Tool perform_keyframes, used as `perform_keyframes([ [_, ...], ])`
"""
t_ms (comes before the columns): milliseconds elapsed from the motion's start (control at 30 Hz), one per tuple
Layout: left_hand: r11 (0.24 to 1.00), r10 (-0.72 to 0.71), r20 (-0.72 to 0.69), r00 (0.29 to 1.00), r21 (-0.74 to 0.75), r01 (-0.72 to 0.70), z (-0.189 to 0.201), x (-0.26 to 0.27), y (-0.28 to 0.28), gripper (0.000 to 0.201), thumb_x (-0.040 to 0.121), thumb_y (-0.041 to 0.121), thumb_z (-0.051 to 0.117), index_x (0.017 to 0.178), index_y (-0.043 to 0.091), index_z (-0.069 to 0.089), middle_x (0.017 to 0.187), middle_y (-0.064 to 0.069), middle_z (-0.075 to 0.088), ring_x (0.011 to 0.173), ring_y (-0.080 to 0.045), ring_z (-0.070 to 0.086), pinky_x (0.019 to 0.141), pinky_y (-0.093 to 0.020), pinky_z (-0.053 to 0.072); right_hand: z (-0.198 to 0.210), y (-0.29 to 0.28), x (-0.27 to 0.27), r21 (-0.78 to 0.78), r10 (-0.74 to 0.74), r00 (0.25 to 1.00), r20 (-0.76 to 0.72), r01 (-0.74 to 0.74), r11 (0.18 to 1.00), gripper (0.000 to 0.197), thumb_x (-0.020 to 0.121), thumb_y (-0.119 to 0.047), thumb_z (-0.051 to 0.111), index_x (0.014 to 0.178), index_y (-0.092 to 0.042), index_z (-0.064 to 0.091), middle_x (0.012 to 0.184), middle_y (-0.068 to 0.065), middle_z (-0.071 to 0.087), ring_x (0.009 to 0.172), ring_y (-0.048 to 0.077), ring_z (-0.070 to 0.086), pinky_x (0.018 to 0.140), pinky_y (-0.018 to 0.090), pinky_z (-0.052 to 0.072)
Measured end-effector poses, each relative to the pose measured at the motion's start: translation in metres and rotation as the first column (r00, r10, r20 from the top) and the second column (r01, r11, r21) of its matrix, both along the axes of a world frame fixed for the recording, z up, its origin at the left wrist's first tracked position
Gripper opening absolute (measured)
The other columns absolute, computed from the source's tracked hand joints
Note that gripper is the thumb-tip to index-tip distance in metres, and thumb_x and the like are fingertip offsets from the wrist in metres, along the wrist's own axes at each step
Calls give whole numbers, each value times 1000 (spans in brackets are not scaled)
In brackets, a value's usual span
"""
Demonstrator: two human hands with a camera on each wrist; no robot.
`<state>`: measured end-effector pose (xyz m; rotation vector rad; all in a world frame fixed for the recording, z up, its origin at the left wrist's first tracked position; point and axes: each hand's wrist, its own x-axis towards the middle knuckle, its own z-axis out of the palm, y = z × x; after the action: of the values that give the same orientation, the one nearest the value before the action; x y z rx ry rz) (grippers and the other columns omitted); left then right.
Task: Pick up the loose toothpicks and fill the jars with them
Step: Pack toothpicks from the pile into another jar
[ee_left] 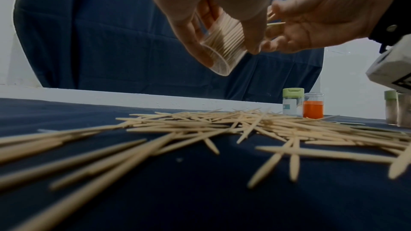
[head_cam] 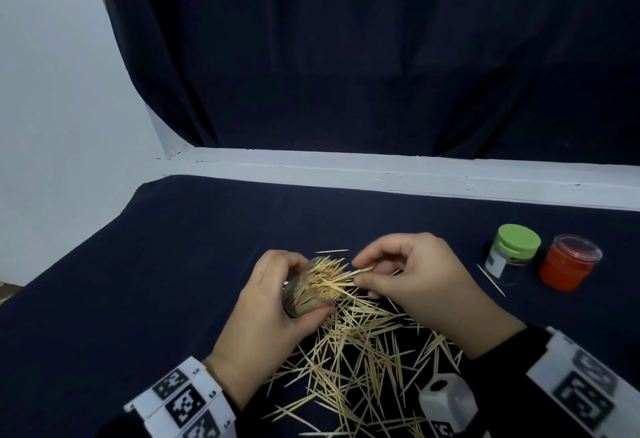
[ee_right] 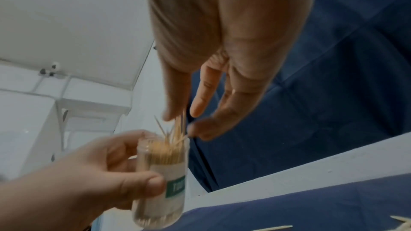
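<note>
A dark blue cloth point(head_cam: 173, 264) covers a table, with a dark curtain behind. From the head view, the left hand point(head_cam: 273, 313) grips a clear jar point(head_cam: 311, 294) packed with toothpicks, tilted right. The right hand point(head_cam: 412, 281) pinches a few sticks at its mouth. Loose toothpicks point(head_cam: 360, 361) lie scattered below the hands. A green-lidded jar point(head_cam: 509, 254) and a red jar point(head_cam: 568, 266) stand at right.

From the left wrist, the jar point(ee_left: 224, 41) hangs above the pile point(ee_left: 222, 126).

From the right wrist, fingertips point(ee_right: 198, 129) close on sticks poking from the jar point(ee_right: 162, 178).
</note>
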<state>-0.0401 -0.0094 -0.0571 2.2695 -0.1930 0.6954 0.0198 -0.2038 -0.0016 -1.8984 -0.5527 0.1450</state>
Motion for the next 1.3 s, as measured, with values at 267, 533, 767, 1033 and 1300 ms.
perform_keyframes([
  [267,999,-23,25,999,24,23,0,-1,-1,50,63,40,83,101,34,51,102,21,48,100,-5,54,73,-17,48,-1,19,-16,67,31,996,84,-37,997,27,70,-4,80,89,-22,73,90,-4,63,79,7,64,73,18,55],
  [533,999,-38,41,998,38,36,-2,0,-1,50,62,36,84,101,29,54,102,22,48,101,-4,53,75,-16,48,3,5,-18,-81,9,993,121,0,997,32,64,-2,84,72,-30,70,76,-8,62,62,0,59,63,15,52],
  [767,997,-69,55,996,23,68,-1,0,-2,46,66,51,73,103,38,49,105,21,49,101,-6,55,74,-17,50,-4,13,-21,-34,39,970,240,-32,999,19,65,-10,84,79,-21,77,87,-14,65,85,-2,59,75,8,44],
  [1033,997,-64,90,994,56,59,-3,1,-1,49,65,37,82,104,29,53,104,18,50,100,-4,54,76,-12,47,-9,3,-22,32,3,998,58,-5,999,26,63,-2,84,74,-23,74,71,-3,68,60,4,62,61,16,53],
  [1300,997,-52,85,995,61,47,-1,0,0,46,66,39,77,103,30,52,104,20,48,101,-4,53,77,-17,48,-17,12,-21,-47,122,954,273,-114,992,24,65,-14,84,85,-23,77,82,-12,65,77,6,59,69,13,46],
])
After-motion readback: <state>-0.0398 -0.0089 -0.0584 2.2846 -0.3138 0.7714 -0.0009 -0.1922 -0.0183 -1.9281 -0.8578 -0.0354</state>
